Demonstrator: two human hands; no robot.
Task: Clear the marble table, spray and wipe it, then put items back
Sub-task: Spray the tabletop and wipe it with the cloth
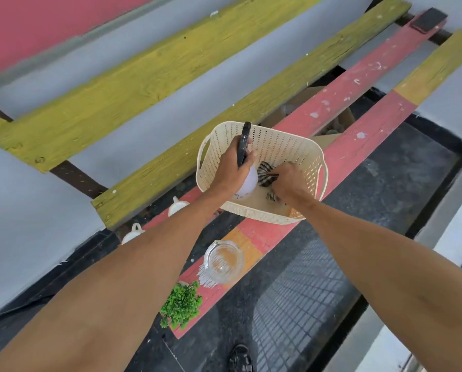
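Centre frame: left grip (231, 170) holds the spray bottle (248, 183), right grip (287, 182) clutches the striped cloth (264, 170) inside the basket (278, 146) (likely fetching supplies); next, lift both clear.

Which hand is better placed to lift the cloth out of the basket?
Right. The right hand is down inside the basket with its fingers curled on the cloth. The left hand grips the spray bottle, so it has no free fingers.
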